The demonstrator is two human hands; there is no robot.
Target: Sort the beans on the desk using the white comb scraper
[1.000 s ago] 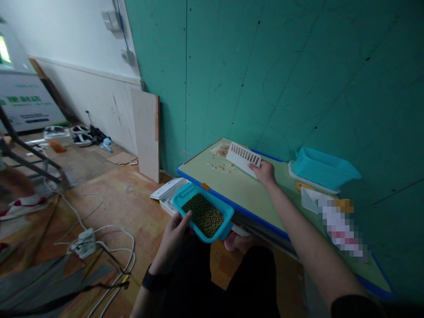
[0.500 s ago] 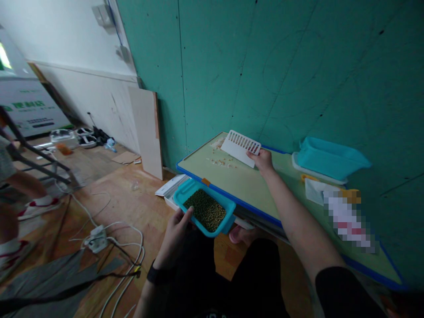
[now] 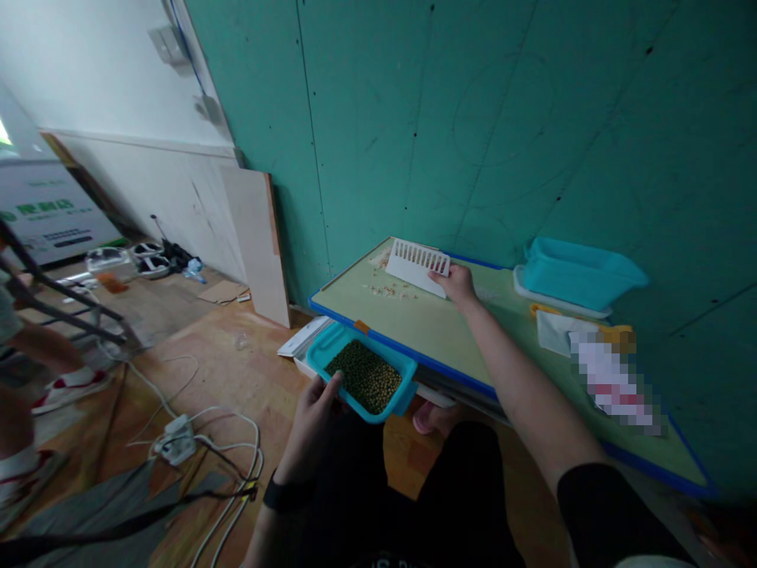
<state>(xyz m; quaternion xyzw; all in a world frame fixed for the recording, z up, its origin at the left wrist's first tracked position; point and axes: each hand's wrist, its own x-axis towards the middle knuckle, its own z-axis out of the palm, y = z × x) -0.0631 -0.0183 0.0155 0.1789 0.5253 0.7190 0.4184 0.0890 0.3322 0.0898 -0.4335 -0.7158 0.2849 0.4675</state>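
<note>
My left hand (image 3: 316, 404) grips the near rim of a turquoise plastic tub (image 3: 408, 386), its thumb over the edge. Green beans (image 3: 355, 359) fill one side of the tub and tan beans (image 3: 382, 386) the other. The tub is held at the front edge of the pale green table (image 3: 461, 339). My right hand (image 3: 456, 284) pinches the right end of a white slotted plastic plate (image 3: 414, 272), low over the table with its row of slots uppermost. Pale crumbs or scraps (image 3: 390, 292) lie scattered around the plate's left part and in front of it.
Another turquoise tub (image 3: 583, 272) stands on a white lid at the table's back right. A white and orange packet (image 3: 559, 327) and a blurred-out item (image 3: 615, 379) lie nearby. Cables with a power strip (image 3: 177, 440) cross the floor. Someone's legs (image 3: 44, 355) show at left.
The view has turned slightly to the right. My right hand and the slotted plate have shifted only slightly, staying low at the crumbs. My left hand keeps its hold on the tub.
</note>
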